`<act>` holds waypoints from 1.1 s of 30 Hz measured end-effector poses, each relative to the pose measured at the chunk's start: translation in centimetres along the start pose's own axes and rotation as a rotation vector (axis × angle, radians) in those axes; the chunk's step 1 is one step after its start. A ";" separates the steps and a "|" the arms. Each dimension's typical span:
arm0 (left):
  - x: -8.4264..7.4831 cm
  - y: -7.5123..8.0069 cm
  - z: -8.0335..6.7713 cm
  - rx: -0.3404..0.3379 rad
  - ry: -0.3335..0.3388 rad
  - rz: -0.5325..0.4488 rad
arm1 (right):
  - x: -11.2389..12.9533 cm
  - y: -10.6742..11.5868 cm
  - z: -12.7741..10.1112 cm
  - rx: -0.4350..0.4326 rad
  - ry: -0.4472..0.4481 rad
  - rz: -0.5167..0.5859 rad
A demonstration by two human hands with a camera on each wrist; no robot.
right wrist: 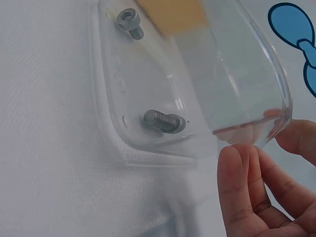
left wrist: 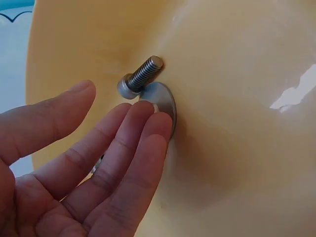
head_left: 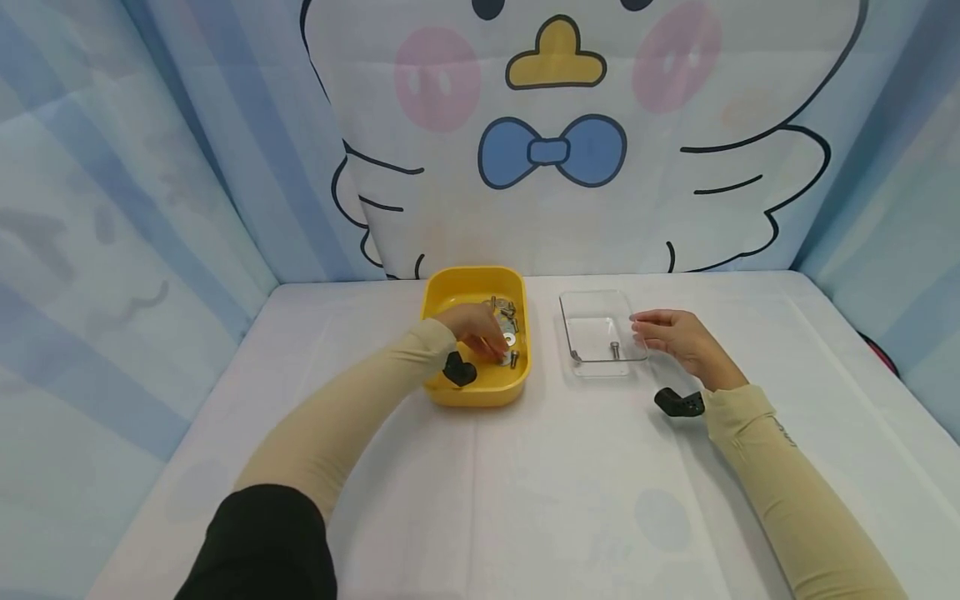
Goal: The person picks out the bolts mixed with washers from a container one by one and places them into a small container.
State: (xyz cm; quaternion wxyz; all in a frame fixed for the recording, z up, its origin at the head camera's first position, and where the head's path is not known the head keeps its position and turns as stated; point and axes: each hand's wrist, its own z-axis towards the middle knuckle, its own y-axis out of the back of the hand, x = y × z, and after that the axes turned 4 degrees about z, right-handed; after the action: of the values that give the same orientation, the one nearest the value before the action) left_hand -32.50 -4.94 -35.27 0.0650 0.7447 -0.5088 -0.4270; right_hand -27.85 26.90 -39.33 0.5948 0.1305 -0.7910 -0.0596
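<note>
My left hand [head_left: 474, 327] reaches down into a yellow tray [head_left: 476, 398]. In the left wrist view its fingertips touch a flat metal washer [left wrist: 165, 98], with the thumb held apart from the fingers. A socket-head bolt [left wrist: 143, 76] lies against that washer. My right hand [head_left: 686, 342] pinches the right wall of a clear plastic box [head_left: 596, 368] between thumb and fingers. Inside the box are two bolts; the right wrist view shows one bolt [right wrist: 165, 122] near the hand and another bolt [right wrist: 129, 22] at the far corner.
More bolts and washers [head_left: 509, 339] lie along the right side of the yellow tray. The tray and the box stand side by side on a white-covered table [head_left: 555, 483], a small gap between them. A printed cloth backdrop [head_left: 555, 225] rises behind the table.
</note>
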 end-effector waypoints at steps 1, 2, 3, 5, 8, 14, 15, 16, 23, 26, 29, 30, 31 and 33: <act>0.0 -0.1 0.1 0.006 0.008 -0.016 | 0.0 0.0 0.0 0.000 0.000 -0.001; -0.1 -0.2 0.2 0.011 0.014 -0.034 | 0.0 0.0 0.0 -0.001 0.000 0.000; -0.1 -0.3 0.3 0.016 0.021 -0.054 | 0.0 0.0 0.0 -0.002 0.001 0.000; -0.1 -0.4 0.4 0.029 0.035 -0.089 | 0.1 0.0 -0.1 -0.002 0.002 -0.002; -0.1 -0.5 0.7 0.041 0.055 -0.125 | 0.1 0.0 0.0 -0.001 0.002 -0.002; -0.1 -0.7 1.0 0.045 0.085 -0.175 | 0.1 0.0 0.0 -0.001 0.001 -0.002; -0.2 -0.7 1.1 0.045 0.088 -0.183 | 0.1 0.0 0.0 -0.001 0.001 -0.003; -0.2 -0.8 1.2 0.045 0.089 -0.192 | 0.1 0.0 0.0 -0.001 0.001 -0.004; -0.3 -1.1 1.7 0.036 0.081 -0.215 | 0.1 0.0 0.0 0.002 -0.003 -0.008; -0.3 -1.1 1.9 0.035 0.087 -0.231 | 0.0 0.0 0.0 0.002 -0.003 -0.006; -0.3 -1.2 2.0 0.041 0.097 -0.248 | 0.0 0.0 0.1 -0.001 -0.003 -0.001; -0.3 -1.2 2.0 0.043 0.100 -0.255 | 0.0 0.0 0.1 -0.002 -0.003 0.001; -0.3 -1.2 2.1 0.046 0.103 -0.264 | 0.0 0.0 0.1 -0.002 -0.003 0.001; -0.3 -1.2 2.1 0.051 0.107 -0.287 | -0.1 0.0 0.2 -0.006 -0.003 0.001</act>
State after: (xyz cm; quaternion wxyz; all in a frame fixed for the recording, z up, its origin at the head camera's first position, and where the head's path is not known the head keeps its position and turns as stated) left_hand -33.15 -3.38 -37.02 0.0114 0.8330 -0.4034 -0.3785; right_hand -27.98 26.89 -39.42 0.5938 0.1284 -0.7919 -0.0618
